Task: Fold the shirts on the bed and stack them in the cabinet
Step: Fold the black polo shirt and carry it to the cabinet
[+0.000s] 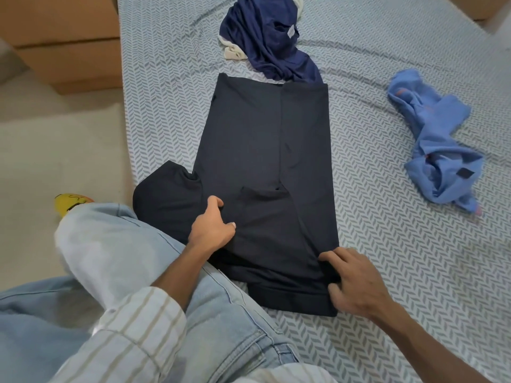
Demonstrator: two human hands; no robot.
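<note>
A black shirt [260, 161] lies lengthwise on the patterned bed [387, 244], its right side folded in and its left sleeve sticking out near my knee. My left hand [211, 228] pinches the black fabric near the collar end. At the shirt's near right corner, my right hand [356, 283] grips the fabric with curled fingers. A crumpled navy shirt [271, 40] lies beyond the black one. To the right sits a bunched light blue shirt [439, 145]. The cabinet is not in view.
A cream cloth [231, 52] peeks out from under the navy shirt. Brown cardboard boxes [63, 42] stand on the floor left of the bed. My knee in light jeans [124, 244] rests at the bed's near left edge. A yellow object [70, 204] lies on the floor.
</note>
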